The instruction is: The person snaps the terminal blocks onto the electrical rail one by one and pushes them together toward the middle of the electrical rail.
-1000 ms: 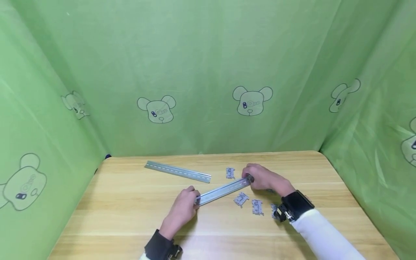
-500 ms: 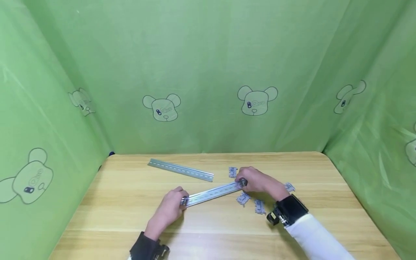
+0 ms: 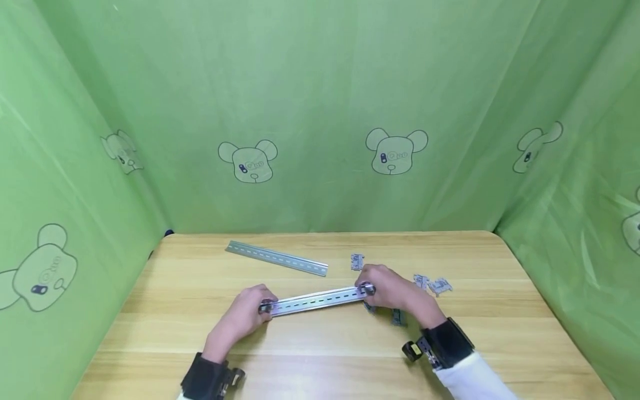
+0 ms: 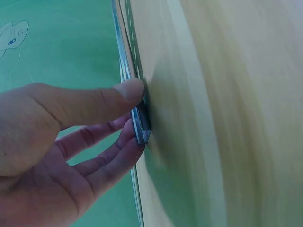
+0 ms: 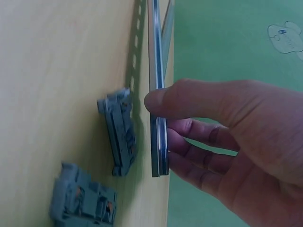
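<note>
A slotted metal DIN rail spans between both hands, slightly slanted, its right end a little farther away. My left hand pinches its left end, thumb on one long edge and fingers on the other. At the right end, my right hand grips the rail the same way. In the right wrist view that end stands off the table, with a slotted shadow beside it. Below the right hand lie two grey terminal blocks, one partly behind the other in that view. Fingertips under the rail are partly hidden.
A second DIN rail lies at the back left of the wooden table. One terminal block lies behind the right hand; two more, a left one and a right one, lie beyond the right forearm. Green curtains surround the table.
Both hands have moved the held rail left and slightly nearer the person. Its slant has lessened, and its slots now look dark. The second rail and terminal blocks stay on the table.
</note>
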Motion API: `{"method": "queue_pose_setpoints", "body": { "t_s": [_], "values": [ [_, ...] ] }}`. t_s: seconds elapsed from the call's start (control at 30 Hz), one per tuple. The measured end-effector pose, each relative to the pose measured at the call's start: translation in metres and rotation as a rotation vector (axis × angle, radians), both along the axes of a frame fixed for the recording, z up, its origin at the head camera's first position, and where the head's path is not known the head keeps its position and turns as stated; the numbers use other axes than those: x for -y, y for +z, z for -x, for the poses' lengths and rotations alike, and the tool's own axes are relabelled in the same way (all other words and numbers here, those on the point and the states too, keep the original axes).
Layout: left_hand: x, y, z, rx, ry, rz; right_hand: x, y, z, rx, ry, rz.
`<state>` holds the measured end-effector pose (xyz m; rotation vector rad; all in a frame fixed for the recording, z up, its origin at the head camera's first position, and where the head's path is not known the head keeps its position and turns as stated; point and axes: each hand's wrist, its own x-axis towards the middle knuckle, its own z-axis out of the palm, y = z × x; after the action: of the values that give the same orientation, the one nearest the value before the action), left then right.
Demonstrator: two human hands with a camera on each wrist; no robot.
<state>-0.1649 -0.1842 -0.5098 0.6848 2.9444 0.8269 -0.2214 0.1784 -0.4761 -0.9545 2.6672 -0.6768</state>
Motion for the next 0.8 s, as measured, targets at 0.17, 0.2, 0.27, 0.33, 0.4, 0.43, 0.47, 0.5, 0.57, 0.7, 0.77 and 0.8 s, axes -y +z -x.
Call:
{"method": "queue_pose_setpoints", "body": {
  "t_s": [0.17, 0.2, 0.27, 0.33, 0.4, 0.43, 0.47, 0.5, 0.57, 0.7, 0.77, 0.8],
  "values": [
    [0.007, -0.001, -0.001, 0.013, -0.024, 0.027, 0.0, 0.001, -0.018, 0.006, -0.031, 0.012],
    [0.007, -0.001, -0.002, 0.017, -0.031, 0.032, 0.0, 0.0, -0.021, 0.006, -0.037, 0.014],
    [0.008, 0.001, -0.004, 0.023, -0.044, 0.039, 0.0, 0.0, -0.029, 0.01, -0.044, 0.023],
    [0.008, 0.004, -0.007, 0.038, -0.052, 0.04, -0.001, -0.001, -0.035, 0.016, -0.055, 0.032],
    [0.008, 0.007, -0.011, 0.065, -0.054, 0.037, -0.001, -0.001, -0.041, 0.019, -0.062, 0.039],
    [0.008, 0.009, -0.013, 0.082, -0.052, 0.034, -0.001, -0.002, -0.044, 0.017, -0.063, 0.042],
    [0.007, 0.01, -0.015, 0.098, -0.05, 0.03, -0.001, -0.002, -0.047, 0.02, -0.064, 0.046],
    [0.008, 0.012, -0.017, 0.114, -0.045, 0.03, -0.001, -0.003, -0.05, 0.018, -0.064, 0.044],
    [0.008, 0.014, -0.019, 0.136, -0.037, 0.032, -0.001, -0.004, -0.055, 0.013, -0.058, 0.048],
    [0.008, 0.016, -0.022, 0.136, -0.039, 0.04, -0.002, -0.008, -0.062, -0.007, -0.055, 0.071],
    [0.007, 0.016, -0.022, 0.135, -0.045, 0.041, -0.003, -0.01, -0.065, -0.019, -0.059, 0.08],
    [0.007, 0.015, -0.022, 0.137, -0.046, 0.043, -0.003, -0.011, -0.066, -0.022, -0.064, 0.083]
  ]
}}
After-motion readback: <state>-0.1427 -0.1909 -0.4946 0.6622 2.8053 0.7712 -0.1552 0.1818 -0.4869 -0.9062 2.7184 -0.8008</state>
